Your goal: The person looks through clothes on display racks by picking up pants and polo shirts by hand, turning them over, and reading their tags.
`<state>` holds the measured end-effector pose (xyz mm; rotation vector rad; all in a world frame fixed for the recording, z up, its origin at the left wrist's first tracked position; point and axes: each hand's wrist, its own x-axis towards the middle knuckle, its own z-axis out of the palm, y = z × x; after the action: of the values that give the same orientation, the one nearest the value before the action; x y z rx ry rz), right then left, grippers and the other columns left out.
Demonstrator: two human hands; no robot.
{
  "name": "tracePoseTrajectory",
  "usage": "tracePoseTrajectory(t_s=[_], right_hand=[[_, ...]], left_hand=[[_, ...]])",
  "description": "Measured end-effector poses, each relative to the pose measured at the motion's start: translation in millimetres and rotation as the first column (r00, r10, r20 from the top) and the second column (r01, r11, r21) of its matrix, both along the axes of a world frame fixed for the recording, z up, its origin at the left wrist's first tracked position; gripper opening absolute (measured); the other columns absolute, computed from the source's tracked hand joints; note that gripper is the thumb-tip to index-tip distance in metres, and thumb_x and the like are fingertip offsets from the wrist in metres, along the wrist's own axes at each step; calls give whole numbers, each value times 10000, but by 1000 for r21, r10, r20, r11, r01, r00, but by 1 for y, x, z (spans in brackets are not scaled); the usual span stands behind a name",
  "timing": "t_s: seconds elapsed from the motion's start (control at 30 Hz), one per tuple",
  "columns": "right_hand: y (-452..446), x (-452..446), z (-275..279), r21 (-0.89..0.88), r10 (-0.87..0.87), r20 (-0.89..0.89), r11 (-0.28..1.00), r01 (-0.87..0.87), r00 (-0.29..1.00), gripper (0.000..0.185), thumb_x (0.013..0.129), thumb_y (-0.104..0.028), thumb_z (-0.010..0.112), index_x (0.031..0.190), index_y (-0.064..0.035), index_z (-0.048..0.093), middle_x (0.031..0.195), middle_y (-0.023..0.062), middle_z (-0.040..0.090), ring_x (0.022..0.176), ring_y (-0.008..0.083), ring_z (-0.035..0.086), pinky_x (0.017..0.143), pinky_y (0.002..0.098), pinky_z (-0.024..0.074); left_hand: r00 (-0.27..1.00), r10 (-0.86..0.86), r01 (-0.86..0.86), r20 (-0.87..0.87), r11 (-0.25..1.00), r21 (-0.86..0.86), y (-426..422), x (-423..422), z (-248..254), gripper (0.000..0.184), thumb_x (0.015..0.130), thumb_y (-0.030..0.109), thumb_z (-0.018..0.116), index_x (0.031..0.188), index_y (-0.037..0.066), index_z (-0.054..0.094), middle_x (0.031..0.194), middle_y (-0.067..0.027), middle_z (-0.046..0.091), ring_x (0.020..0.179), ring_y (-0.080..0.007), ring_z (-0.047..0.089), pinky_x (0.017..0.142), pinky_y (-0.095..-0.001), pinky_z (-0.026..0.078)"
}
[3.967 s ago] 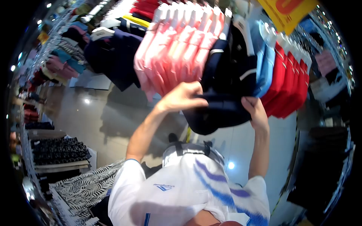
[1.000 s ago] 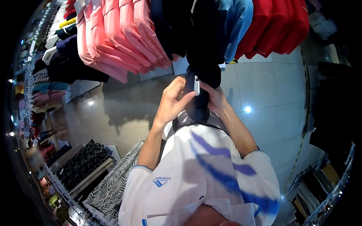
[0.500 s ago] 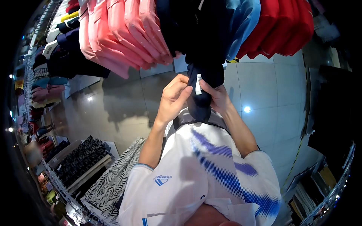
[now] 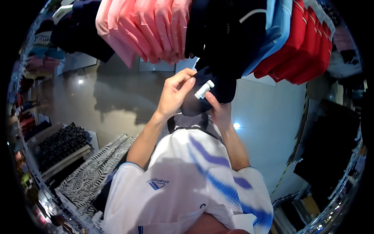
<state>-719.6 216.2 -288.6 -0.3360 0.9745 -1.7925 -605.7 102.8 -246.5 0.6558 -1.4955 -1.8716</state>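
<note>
A dark navy shirt (image 4: 222,84) hangs at the middle of the head view, its lower part drawn toward my body. A white label (image 4: 203,90) with small print stands out on the cloth. My left hand (image 4: 175,91) pinches the garment's left edge between thumb and fingers. From the right, my right hand (image 4: 221,113) grips the cloth, its thumb beside the label's lower end. The other fingers of that hand are hidden behind the fabric.
Pink shirts (image 4: 144,29) hang left of the navy one, with light blue (image 4: 272,43) and red shirts (image 4: 306,45) to the right. Zebra-patterned cloth (image 4: 93,171) lies at lower left. A dark hanging mass (image 4: 323,144) stands at right. Tiled floor (image 4: 261,105) shows below.
The view has shifted, and the rack's garments sit differently in it. The label has tilted from upright to slanted, and the navy cloth around it is spread wider between my hands.
</note>
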Motion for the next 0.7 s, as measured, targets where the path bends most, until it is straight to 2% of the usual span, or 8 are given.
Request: tracePoseTrajectory(t_s=[0.23, 0.33, 0.4, 0.47, 0.53, 0.6, 0.67, 0.7], right_hand=[[-6, 5, -4, -10, -49, -111, 999, 48, 993, 462, 840, 69, 594, 1269, -52, 475, 1174, 55, 570, 1048, 158, 579, 912, 301, 473], [-6, 4, -1, -22, -26, -34, 999, 26, 999, 452, 852, 45, 581, 1278, -53, 469, 1187, 55, 563, 1078, 156, 561, 935, 315, 457], [-6, 1, 3, -43, -11, 234, 999, 21, 972, 451, 858, 19, 573, 1290, -57, 464, 1204, 54, 553, 1117, 156, 535, 959, 328, 435], [-7, 0, 11, -31, 8, 267, 1000, 1, 964, 473, 858, 7, 576, 1307, -64, 448, 1214, 52, 542, 1135, 153, 518, 972, 330, 418], [-12, 3, 14, 13, 35, -176, 999, -34, 984, 501, 850, 16, 584, 1318, -69, 428, 1222, 47, 532, 1125, 154, 522, 980, 322, 406], [-18, 4, 14, 3, -77, -262, 997, 81, 962, 441, 854, -40, 624, 1260, -16, 454, 1177, 78, 538, 1049, 139, 533, 931, 302, 423], [-19, 2, 9, 26, -56, -659, 995, 98, 750, 436, 814, -66, 666, 1203, -12, 479, 1165, 87, 547, 1026, 157, 538, 906, 291, 424], [-24, 1, 17, -49, -109, -741, 993, 109, 663, 393, 786, -75, 680, 1134, -7, 511, 1087, 90, 585, 951, 170, 566, 849, 286, 447]], left_hand=[[1000, 28, -27, 3, 991, -133, -7, -3, -8, 133, 898, 28, 549, 813, -61, 599, 952, -43, 612, 730, -70, 531, 638, -217, 418], [998, 38, -21, 44, 939, -342, -9, -2, 2, 119, 881, 16, 557, 802, -66, 591, 923, -74, 624, 733, -113, 565, 646, -240, 437], [996, 60, -29, 64, 917, -398, -9, -1, 7, 97, 875, -4, 558, 803, -63, 585, 914, -84, 619, 754, -114, 554, 661, -231, 428], [994, 74, -27, 85, 891, -453, -8, 0, 8, 77, 868, -23, 559, 803, -59, 579, 906, -94, 613, 776, -114, 543, 677, -222, 420], [986, 111, -37, 123, 871, -489, -6, 1, 6, 97, 855, 12, 593, 811, -73, 579, 929, -100, 623, 757, -160, 593, 655, -270, 464], [990, 69, -2, 124, 883, -469, -1, 1, 13, 96, 853, 15, 607, 813, -68, 578, 946, -92, 608, 778, -154, 589, 651, -266, 465], [990, 18, 47, 139, 893, -447, 1, 0, 12, 97, 850, 17, 620, 815, -62, 577, 962, -84, 593, 799, -149, 585, 646, -263, 467], [995, -9, 38, 98, 953, -299, 2, 0, 2, 91, 849, 20, 631, 824, -53, 583, 977, -68, 574, 814, -135, 573, 656, -248, 460]])
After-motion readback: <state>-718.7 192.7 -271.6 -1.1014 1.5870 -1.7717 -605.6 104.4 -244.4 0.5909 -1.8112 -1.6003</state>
